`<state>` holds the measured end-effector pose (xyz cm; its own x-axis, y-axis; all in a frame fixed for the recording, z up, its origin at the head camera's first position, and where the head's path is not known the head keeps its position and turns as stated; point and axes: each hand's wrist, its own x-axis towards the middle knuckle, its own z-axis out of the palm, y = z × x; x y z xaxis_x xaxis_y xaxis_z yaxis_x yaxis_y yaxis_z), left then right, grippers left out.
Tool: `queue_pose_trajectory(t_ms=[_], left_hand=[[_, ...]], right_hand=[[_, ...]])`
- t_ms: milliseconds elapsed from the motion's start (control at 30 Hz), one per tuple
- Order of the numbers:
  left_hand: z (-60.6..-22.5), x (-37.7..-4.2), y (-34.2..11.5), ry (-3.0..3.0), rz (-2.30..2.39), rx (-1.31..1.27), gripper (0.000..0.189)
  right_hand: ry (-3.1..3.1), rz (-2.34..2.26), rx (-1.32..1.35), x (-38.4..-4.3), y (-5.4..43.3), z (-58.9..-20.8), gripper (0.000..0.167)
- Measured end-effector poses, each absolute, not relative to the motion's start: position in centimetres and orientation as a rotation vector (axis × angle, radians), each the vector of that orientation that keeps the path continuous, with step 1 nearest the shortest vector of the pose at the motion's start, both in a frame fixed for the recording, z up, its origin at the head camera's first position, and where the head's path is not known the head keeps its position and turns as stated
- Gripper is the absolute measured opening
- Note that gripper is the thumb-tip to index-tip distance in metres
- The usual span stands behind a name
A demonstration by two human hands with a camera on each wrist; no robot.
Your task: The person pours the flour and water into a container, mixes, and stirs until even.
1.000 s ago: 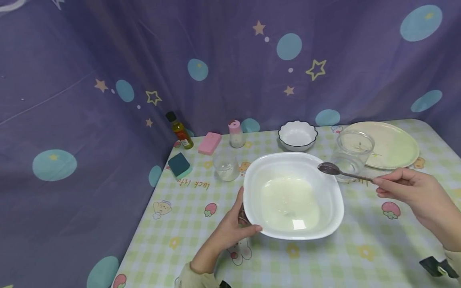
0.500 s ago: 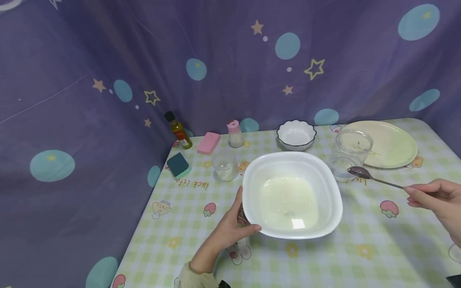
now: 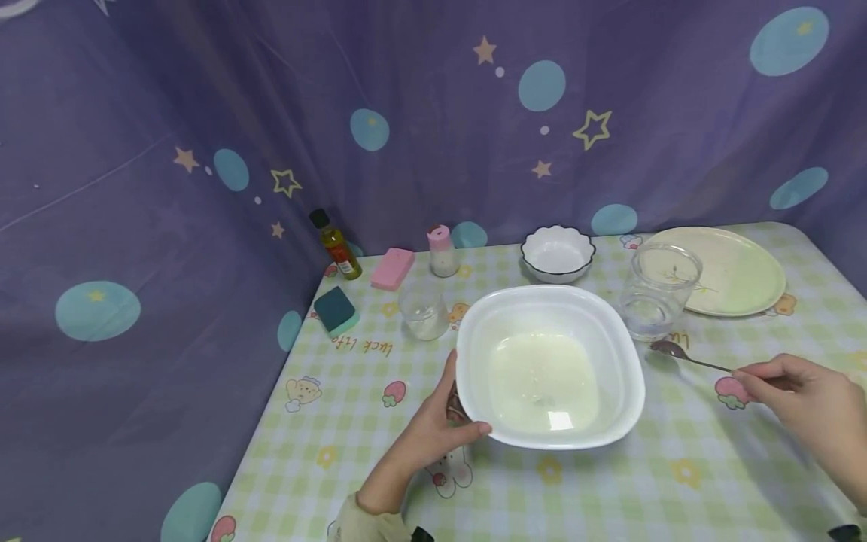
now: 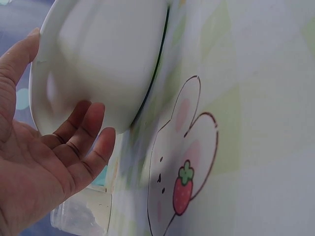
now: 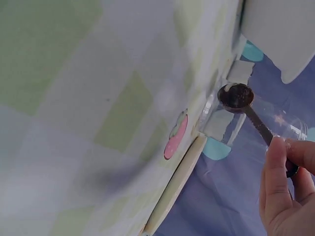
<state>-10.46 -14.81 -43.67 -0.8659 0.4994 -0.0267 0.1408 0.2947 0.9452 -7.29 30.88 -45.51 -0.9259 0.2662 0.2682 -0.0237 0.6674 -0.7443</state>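
A white, rounded-square bowl (image 3: 488,316) with pale, whitish liquid (image 3: 542,384) in it stands in the middle of the table. My left hand (image 3: 430,433) grips its left side; in the left wrist view the thumb lies at the rim and the bent fingers (image 4: 86,130) are against the outer wall. To the bowl's right, my right hand (image 3: 806,399) pinches the handle of a dark metal spoon (image 3: 669,348). The spoon's head is low, just in front of a clear glass jar (image 3: 660,290); whether it touches the cloth I cannot tell. Some whitish residue shows on the spoon (image 5: 236,96).
Behind the bowl stand a small scalloped dish (image 3: 558,256) and a pale oval plate (image 3: 734,271). At the left are a clear cup (image 3: 424,312), a pink-topped shaker (image 3: 443,252), a pink sponge (image 3: 393,269), a dark-green sponge (image 3: 335,310) and an oil bottle (image 3: 336,245).
My right hand has carried the spoon from over the bowl's right rim out to the right, then lower and slightly back left, in front of the jar. The left hand and bowl stay put.
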Motion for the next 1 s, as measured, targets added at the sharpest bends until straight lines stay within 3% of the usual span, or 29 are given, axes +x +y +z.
queue_pose_trajectory(t_ms=[133, 367, 700, 1000], left_hand=[[-42.9, -10.2, -14.8, 2.239, 1.597, 0.594, 0.113], [-45.3, -10.9, -15.2, 2.273, 1.598, 0.592, 0.112], [-45.8, -11.0, -15.3, 2.273, 1.606, 0.598, 0.112], [-45.8, -11.0, -15.2, 2.270, 1.608, 0.591, 0.114]], right_hand=[[-2.678, 0.912, -0.195, -6.8, 30.7, -45.3, 0.021], [-2.829, 0.714, 0.030, -6.6, 30.3, -45.9, 0.020], [-3.042, 0.644, 0.235, -6.8, 30.2, -48.0, 0.032], [-3.131, 0.627, 0.262, -7.0, 29.9, -48.7, 0.036]])
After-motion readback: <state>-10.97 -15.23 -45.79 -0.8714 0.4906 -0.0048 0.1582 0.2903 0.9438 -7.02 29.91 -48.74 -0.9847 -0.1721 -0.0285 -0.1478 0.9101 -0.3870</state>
